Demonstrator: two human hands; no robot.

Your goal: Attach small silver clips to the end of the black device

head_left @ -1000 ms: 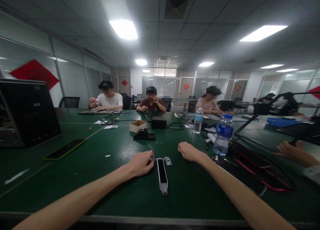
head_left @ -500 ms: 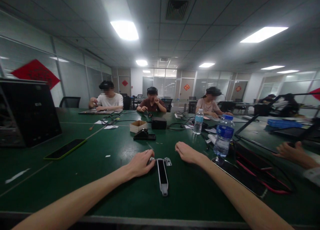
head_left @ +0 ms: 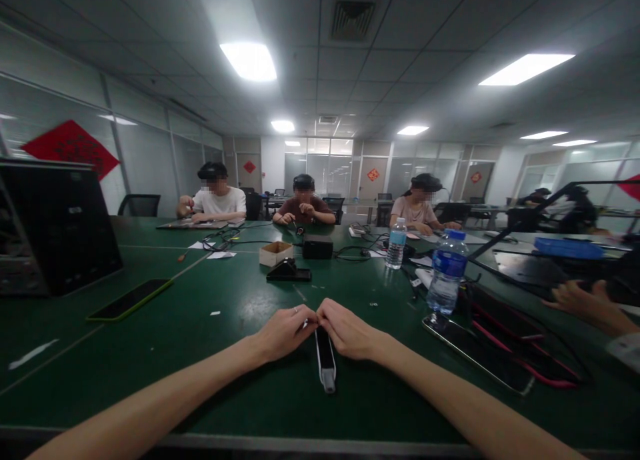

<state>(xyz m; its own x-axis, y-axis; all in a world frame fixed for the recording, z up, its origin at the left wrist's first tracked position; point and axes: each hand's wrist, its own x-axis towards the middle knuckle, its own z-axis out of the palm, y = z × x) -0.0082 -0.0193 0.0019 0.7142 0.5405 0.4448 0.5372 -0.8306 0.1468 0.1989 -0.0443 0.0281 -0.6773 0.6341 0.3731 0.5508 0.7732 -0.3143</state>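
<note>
A long, narrow device [head_left: 325,360] with a black strip inside a pale frame lies on the table, its grey tapered end towards me. Its far end, where a metal bracket is fixed, is mostly covered by my fingers. My left hand [head_left: 287,330] is closed at that end, with a glint of the metal bracket [head_left: 306,323] showing between its fingers. My right hand [head_left: 345,328] is closed too, its fingertips pinched against the left ones over the far end. What sits in the right fingertips is hidden.
Small pale parts [head_left: 373,305] lie beyond my right hand. Ahead stand a black holder [head_left: 289,273], a small open box [head_left: 275,253] and a black box [head_left: 317,247]. To the right are water bottles [head_left: 447,273] and a phone [head_left: 477,353]; a co-worker's hand [head_left: 595,307] is farther right.
My right hand has moved left and towards me from the table on the right to meet my left hand at the device's far end. Small parts on the table are uncovered.
</note>
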